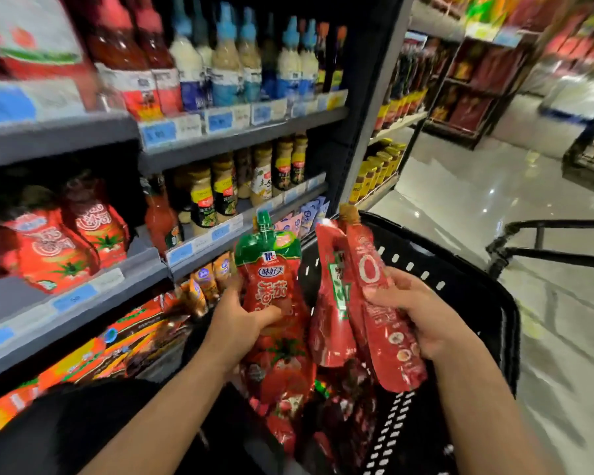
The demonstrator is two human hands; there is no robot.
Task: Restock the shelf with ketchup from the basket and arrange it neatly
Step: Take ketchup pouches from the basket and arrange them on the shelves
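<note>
My left hand grips a red ketchup pouch with a green top and spout, held upright above the black basket. My right hand holds two red ketchup pouches fanned side by side over the basket. More red pouches lie piled inside the basket below both hands. On the grey shelf at the left stand similar red tomato pouches.
Upper shelves carry sauce and dressing bottles with blue price tags along the edges. Orange packets sit on a lower shelf beside my left hand. The basket's black handle reaches right over a glossy aisle floor. The view is motion-blurred.
</note>
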